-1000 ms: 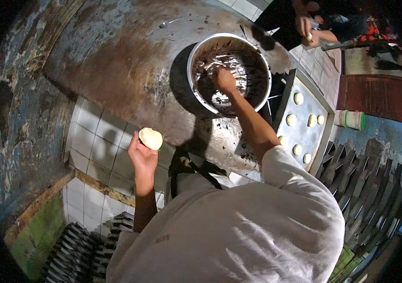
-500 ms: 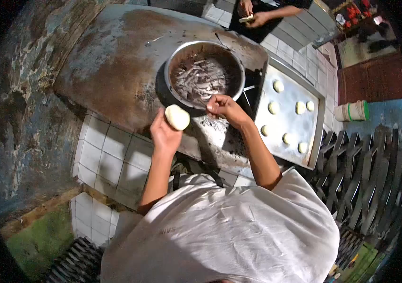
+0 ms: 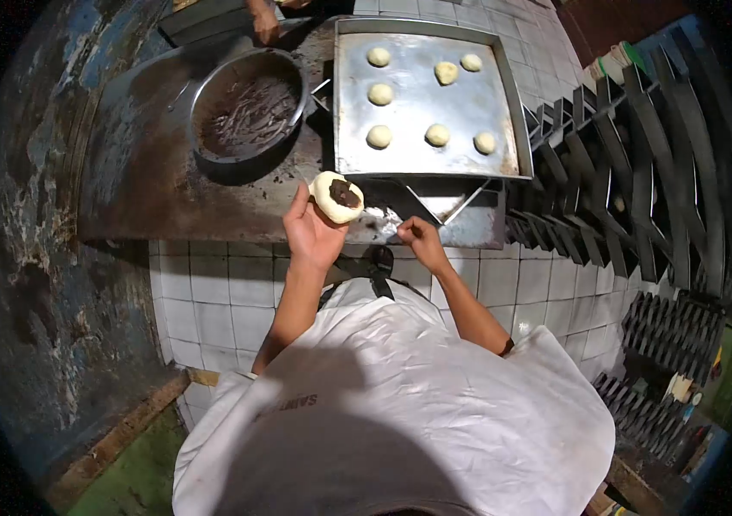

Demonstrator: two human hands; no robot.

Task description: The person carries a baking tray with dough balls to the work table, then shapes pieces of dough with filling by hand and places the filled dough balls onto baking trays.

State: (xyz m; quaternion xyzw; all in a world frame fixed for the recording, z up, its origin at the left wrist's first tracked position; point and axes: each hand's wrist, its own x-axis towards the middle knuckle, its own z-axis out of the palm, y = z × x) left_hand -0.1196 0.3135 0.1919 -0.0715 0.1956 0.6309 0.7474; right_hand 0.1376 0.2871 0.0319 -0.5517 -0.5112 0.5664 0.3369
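Observation:
My left hand is palm up under a round piece of pale dough, with a lump of dark filling on its face. To the right, my right hand is closed near the table's front edge, apart from the dough; whether anything is in its fingers is hidden. A metal bowl smeared with dark brown filling stands beyond my left hand. Several dough balls rest on a large metal tray ahead of my right hand.
Another person's hand is at the table's far edge. A rack of dark metal trays stands close on the right. At the left rises a stained wall. A small utensil lies left of the bowl.
My right hand has moved from beside the bowl toward the table's front edge. Dark filling now lies on the dough in my left hand. The view has turned toward the tray.

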